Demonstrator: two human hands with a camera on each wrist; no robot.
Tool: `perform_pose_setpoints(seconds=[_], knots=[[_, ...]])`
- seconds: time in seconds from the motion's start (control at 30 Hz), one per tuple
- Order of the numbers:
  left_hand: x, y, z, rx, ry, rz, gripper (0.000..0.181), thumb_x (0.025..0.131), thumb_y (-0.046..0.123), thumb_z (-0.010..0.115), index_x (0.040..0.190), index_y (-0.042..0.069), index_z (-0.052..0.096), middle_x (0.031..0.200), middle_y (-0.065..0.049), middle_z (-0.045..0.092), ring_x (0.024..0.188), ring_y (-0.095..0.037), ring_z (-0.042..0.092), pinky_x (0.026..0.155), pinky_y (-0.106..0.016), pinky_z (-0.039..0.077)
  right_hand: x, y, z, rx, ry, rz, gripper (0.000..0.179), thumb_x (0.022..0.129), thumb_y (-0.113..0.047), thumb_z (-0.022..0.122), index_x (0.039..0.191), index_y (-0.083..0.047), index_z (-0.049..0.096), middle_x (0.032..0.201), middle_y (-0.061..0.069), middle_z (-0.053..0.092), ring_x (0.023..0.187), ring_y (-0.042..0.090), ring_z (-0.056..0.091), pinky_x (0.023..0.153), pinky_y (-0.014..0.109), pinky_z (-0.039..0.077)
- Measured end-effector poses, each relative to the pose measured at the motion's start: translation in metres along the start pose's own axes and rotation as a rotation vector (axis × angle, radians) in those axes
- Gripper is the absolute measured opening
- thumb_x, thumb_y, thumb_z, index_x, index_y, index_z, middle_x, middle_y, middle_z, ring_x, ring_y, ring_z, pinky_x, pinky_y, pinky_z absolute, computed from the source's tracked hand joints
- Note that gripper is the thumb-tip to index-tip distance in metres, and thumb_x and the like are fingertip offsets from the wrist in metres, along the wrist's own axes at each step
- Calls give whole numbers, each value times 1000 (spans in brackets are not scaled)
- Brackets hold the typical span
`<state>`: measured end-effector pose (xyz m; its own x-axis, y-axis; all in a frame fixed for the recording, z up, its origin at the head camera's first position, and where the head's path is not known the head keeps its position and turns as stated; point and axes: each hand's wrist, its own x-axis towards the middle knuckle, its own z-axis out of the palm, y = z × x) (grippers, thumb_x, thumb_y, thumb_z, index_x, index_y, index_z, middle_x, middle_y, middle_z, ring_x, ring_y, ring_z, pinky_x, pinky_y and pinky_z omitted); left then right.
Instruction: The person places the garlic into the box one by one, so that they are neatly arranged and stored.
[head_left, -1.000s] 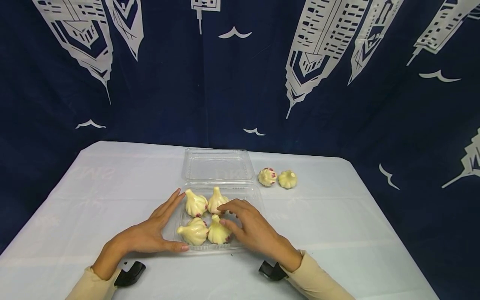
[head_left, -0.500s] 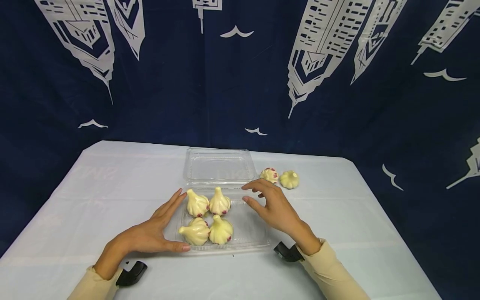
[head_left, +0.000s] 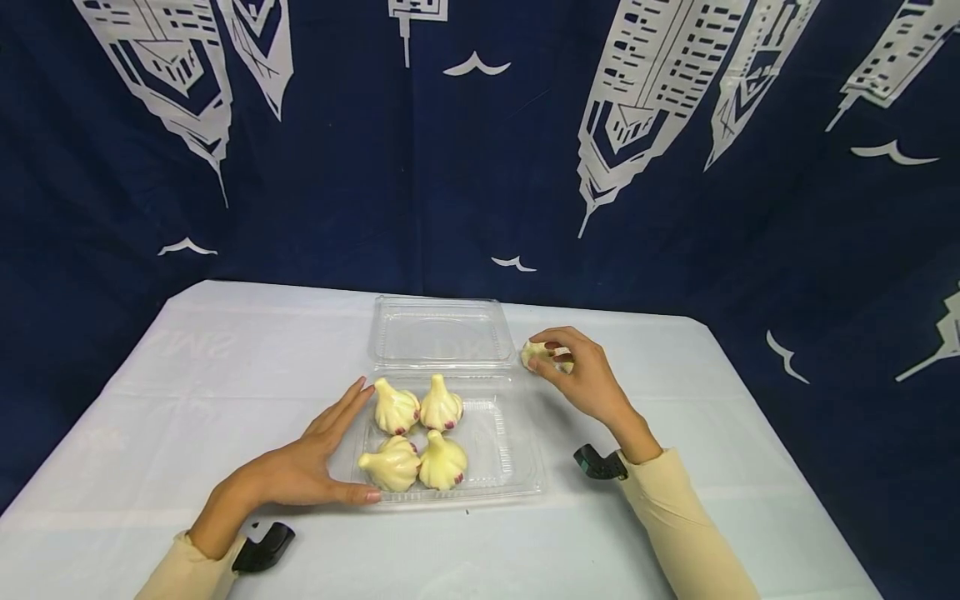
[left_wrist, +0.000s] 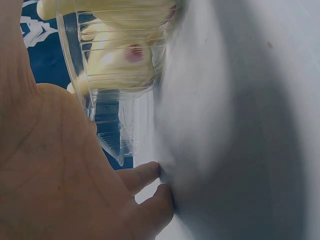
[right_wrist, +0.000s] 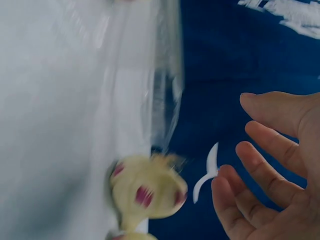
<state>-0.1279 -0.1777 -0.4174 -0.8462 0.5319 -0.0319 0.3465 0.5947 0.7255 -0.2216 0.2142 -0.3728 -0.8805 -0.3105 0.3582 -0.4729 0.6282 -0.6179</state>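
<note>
A clear plastic clamshell container (head_left: 517,487) lies open with several garlic bulbs (head_left: 442,462) in its left half, two rows deep. My left hand (head_left: 296,471) rests along the container's left side, thumb at the front corner and fingers spread toward the back; two of its fingertips touch the tabletop in the left wrist view. Over the two loose garlic bulbs right of the lid reaches my right hand (head_left: 585,375). Its fingers are spread, and the right wrist view shows them apart from a purple-marked garlic bulb (right_wrist: 150,187). The other loose garlic bulb (head_left: 567,367) is mostly hidden behind the fingers.
The container's lid (head_left: 438,333) is folded back flat behind the base. A white cloth covers the table (head_left: 195,367), and a navy curtain (head_left: 337,208) with white building prints hangs behind its far edge. Black wrist cameras (head_left: 264,547) sit at both sleeves.
My right hand has left the bulbs inside the container and moved right and back to the loose garlic bulbs. The left hand stays by the container's side.
</note>
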Motion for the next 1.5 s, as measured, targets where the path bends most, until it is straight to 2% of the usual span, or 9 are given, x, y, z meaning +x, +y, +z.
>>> perform_pose_setpoints(seconds=[0.2, 0.37, 0.57, 0.77, 0.87, 1.1, 1.33, 1.5], knots=[[-1, -1, -1, 2, 5, -1, 124, 77, 54, 82, 162, 29, -5, 170, -8, -9, 152, -47, 2, 109, -78, 20, 8, 19, 2, 12, -8, 44, 35, 88, -6, 77, 120, 0, 65, 126, 16, 62, 110, 35, 62, 87, 50, 58], [-1, -2, 0, -5, 0, -3, 125, 77, 53, 82, 162, 29, -6, 170, -8, -9, 152, -47, 2, 108, -79, 21, 12, 29, 5, -35, -19, 85, 43, 86, -5, 79, 125, 0, 63, 130, 20, 57, 115, 39, 59, 87, 48, 58], [0, -2, 0, -4, 0, 1, 125, 77, 54, 82, 162, 28, -5, 170, -7, -9, 153, -45, 2, 109, -78, 21, 16, 37, 7, -105, -35, 126, 50, 85, -8, 79, 131, -3, 60, 132, 21, 56, 112, 40, 59, 87, 48, 56], [0, -1, 0, 3, 4, 20, 124, 77, 52, 83, 162, 26, -4, 170, -8, -9, 152, -48, 3, 108, -79, 20, 17, 43, 8, -137, -78, 156, 67, 81, -13, 83, 140, -3, 51, 137, 22, 55, 108, 41, 62, 102, 56, 42], [-1, -1, 0, 1, 2, 18, 124, 77, 52, 83, 162, 27, -4, 170, -8, -9, 152, -47, 2, 109, -78, 20, 17, 47, 10, -148, -95, 153, 71, 80, -12, 84, 141, -2, 49, 137, 23, 56, 104, 39, 64, 104, 57, 36], [-1, -2, 0, 5, 2, 20, 125, 76, 53, 83, 162, 26, -4, 170, -8, -9, 152, -48, 2, 108, -78, 20, 16, 53, 18, -176, -91, 136, 66, 80, -8, 82, 139, 1, 52, 131, 24, 60, 107, 35, 59, 103, 54, 39], [0, -3, 1, 2, -4, 9, 125, 77, 53, 83, 162, 28, -4, 170, -8, -9, 152, -46, 2, 109, -78, 19, 12, 54, 21, -209, -48, 111, 60, 81, -7, 81, 134, 1, 55, 122, 23, 67, 102, 35, 62, 96, 53, 43], [0, -2, 0, 3, -1, 10, 125, 76, 54, 83, 162, 26, -4, 170, -9, -9, 152, -47, 2, 109, -78, 18, 10, 52, 19, -198, -48, 110, 60, 83, -8, 81, 136, -4, 54, 126, 22, 66, 101, 35, 66, 91, 51, 50]])
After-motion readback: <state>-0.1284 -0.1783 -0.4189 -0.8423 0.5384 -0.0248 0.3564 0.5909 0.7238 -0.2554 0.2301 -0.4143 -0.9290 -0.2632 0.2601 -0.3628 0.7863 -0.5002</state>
